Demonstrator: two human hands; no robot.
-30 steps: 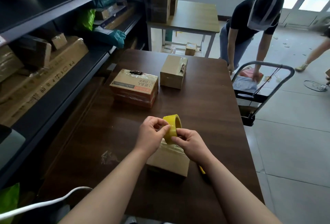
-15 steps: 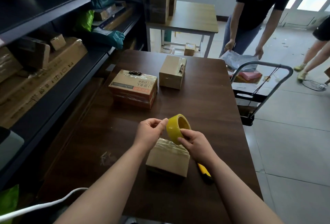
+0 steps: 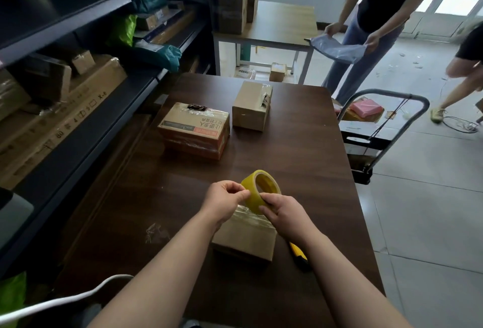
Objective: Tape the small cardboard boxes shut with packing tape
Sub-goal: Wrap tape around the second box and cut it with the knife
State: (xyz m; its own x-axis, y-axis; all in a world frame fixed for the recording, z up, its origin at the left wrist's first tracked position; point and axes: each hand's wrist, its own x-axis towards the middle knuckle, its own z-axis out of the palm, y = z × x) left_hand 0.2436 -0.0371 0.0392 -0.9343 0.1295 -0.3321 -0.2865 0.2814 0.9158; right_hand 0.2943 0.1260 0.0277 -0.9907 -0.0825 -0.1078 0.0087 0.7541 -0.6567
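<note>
Yellow packing tape roll (image 3: 252, 197) held close over the small cardboard box (image 3: 244, 240) on the dark table (image 3: 287, 150); right hand (image 3: 286, 216) grips the roll, left hand (image 3: 224, 198) pinches at its rim (likely the free end). Peel a straight tab, anchor it low on the box's side first.

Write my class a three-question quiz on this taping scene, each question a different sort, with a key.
1. True or false: the yellow tape roll lies flat on the dark table.
2. What lies right of the nearest box? A scissors; B yellow-handled knife; C pen.
3. Fill in: ___ cardboard boxes stand on the dark table.
Key: 1 false, the left hand and right hand hold it; 2 B; 3 three.
</note>
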